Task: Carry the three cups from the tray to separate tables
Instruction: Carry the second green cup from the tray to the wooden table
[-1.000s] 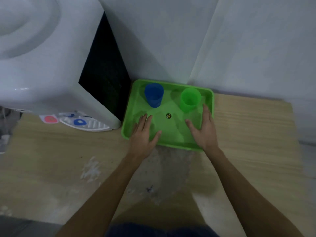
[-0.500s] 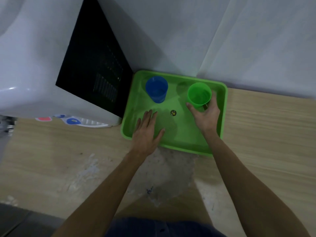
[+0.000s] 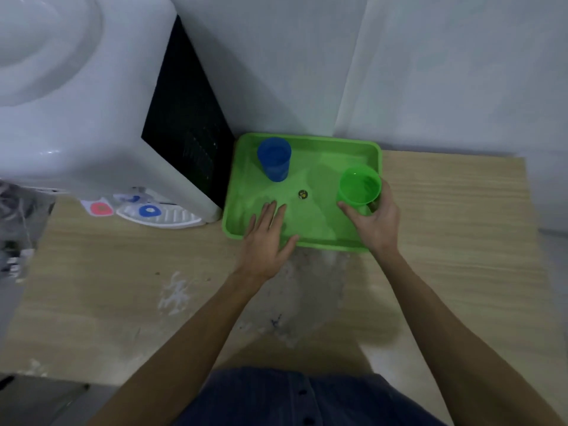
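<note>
Over the tray's right side, the right hand [image 3: 376,221] wraps its grip around the translucent green plastic cup [image 3: 359,186]. Flat and open, the left hand [image 3: 266,241] presses the bright green rectangular plastic tray [image 3: 322,149], where a blue plastic cup [image 3: 274,158] stands far-left, on the wooden surface [image 3: 461,210].

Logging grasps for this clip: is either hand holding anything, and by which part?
The right hand grips the green plastic cup around its lower side wall. The left hand holds nothing, lying flat on the green plastic tray.
</note>
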